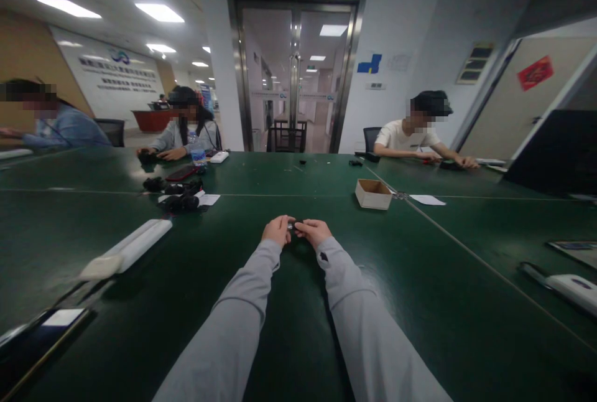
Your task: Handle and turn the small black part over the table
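Note:
Both my arms reach forward over the green table (298,327), and my hands meet just above it. Between them is a small black object with a silvery part (291,226); its kind is too small to make out. My left hand (277,231) is closed with its fingertips on the silvery end. From the other side my right hand (316,232) pinches the black end. Fingers cover much of the object.
Right of my hands stands an open cardboard box (374,195), with a white paper (428,200) beyond it. At left lie a white power strip (144,240), a phone (41,340), black gadgets (180,196) and a water bottle (198,153). Several people sit around the table.

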Tool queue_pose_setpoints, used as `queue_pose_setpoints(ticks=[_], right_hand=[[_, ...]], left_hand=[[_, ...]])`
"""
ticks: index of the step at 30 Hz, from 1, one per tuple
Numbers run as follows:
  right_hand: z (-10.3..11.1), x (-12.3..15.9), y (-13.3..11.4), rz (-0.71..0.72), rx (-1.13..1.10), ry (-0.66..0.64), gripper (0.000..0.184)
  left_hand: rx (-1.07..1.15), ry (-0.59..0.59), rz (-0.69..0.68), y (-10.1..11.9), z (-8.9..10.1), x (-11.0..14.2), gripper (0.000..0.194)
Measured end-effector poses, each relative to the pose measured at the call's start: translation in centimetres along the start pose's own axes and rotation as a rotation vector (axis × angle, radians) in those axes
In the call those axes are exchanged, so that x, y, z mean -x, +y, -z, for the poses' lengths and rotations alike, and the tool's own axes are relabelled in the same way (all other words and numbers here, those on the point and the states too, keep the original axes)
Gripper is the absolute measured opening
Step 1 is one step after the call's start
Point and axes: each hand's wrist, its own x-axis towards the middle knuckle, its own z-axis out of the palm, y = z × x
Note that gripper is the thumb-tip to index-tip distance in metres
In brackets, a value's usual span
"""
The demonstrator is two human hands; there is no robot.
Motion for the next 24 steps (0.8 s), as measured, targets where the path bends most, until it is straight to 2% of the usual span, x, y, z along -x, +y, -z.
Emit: queue_pose_setpoints(ticks=[6, 10, 13, 16, 20, 22, 24], right_hand=[[0.08, -0.02, 0.06, 0.005, -0.046, 0.024, 0.030], [-0.13, 0.14, -0.24, -0.008, -0.122, 0.082, 0.030], [-0.23, 0.16, -0.43, -0.016, -0.148, 0.114, 0.029], [-0.09, 0.06, -0.33, -0.012, -0.139, 0.126, 0.028], [0.19, -0.02, 0.01, 0.010, -0.119, 0.117, 0.028], [0.22, 0.02, 0.07, 0.009, -0.118, 0.097, 0.028], [0.17, 0.10, 0.01, 0.012, -0.125, 0.095, 0.029]], left_hand=[[0.032, -0.017, -0.202, -0.65, -0.02, 0.17, 0.027], [0.017, -0.017, -0.247, -0.62, 0.03, 0.37, 0.028], [0.085, -0.021, -0.274, -0.30, 0.26, 0.44, 0.029], [0.176, -0.069, -0.248, 0.01, 0.47, 0.39, 0.030], [0.232, -0.093, -0.065, -0.07, 0.39, 0.15, 0.033], [0.219, -0.073, -0.076, -0.34, 0.28, 0.02, 0.031], [0.214, -0.053, -0.161, -0.61, 0.22, -0.05, 0.029]])
